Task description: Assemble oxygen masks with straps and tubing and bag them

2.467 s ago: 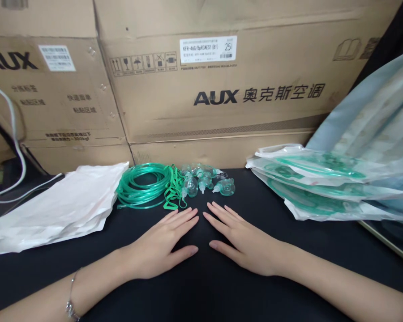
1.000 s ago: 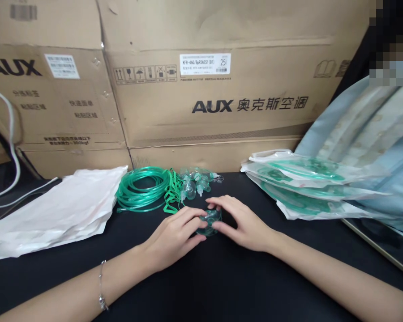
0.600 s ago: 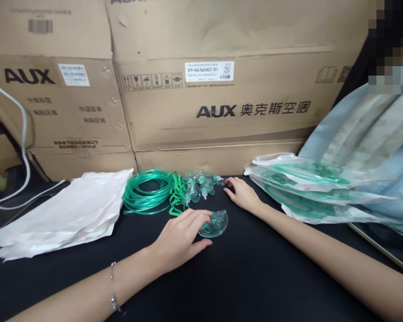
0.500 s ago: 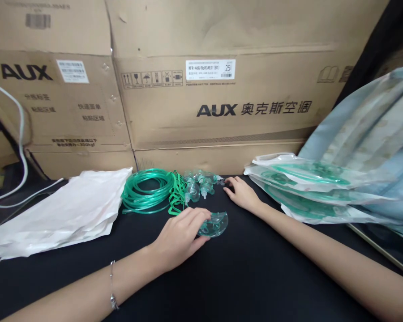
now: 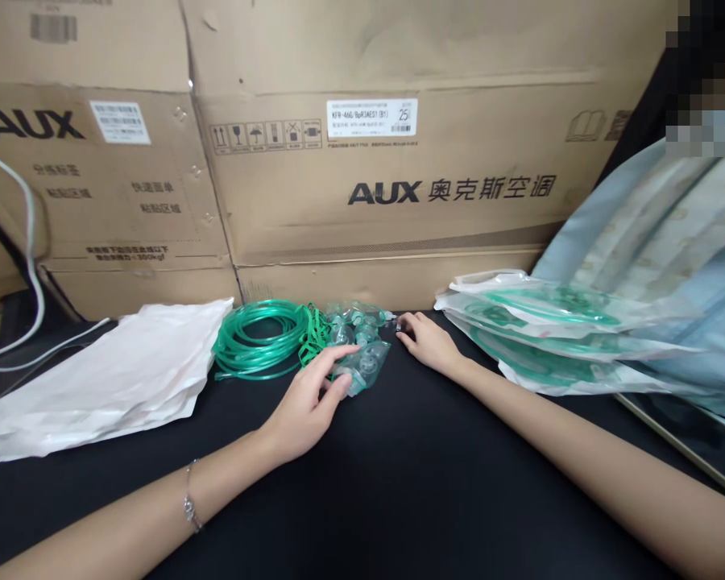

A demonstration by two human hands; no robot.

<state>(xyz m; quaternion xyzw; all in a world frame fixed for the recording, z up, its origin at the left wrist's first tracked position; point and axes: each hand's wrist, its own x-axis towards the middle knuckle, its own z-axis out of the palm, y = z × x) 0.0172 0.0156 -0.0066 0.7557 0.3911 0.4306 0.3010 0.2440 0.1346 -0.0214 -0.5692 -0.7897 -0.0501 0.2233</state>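
Note:
A clear green face mask (image 5: pixel 370 366) is in my left hand (image 5: pixel 305 403), between the thumb and the fingers, with its rim towards the right. It is tilted, against the near side of a pile of clear greenish mask-like pieces (image 5: pixel 356 314). At the right end of that pile, the curled fingertips of my right hand (image 5: pixel 430 342) rest by the table. They close around something small and dark that I cannot make out. Green straps (image 5: pixel 314 332) lie bunched left of the pile. Beside them sits a coil of green tubing (image 5: pixel 259 366).
White flat bags (image 5: pixel 114 362) are stacked at the left. Clear bags with green tubing (image 5: pixel 556 346) are piled at the right, in front of a person in light blue clothing (image 5: pixel 610 217). Cardboard boxes (image 5: pixel 387 234) stand behind the black table (image 5: pixel 399 499). A white cable (image 5: pixel 36 242) hangs at the left.
My left hand has moved forward with the mask, up to the pile, and the mask has turned. My right hand stays by the pile's right end. The view has shifted slightly.

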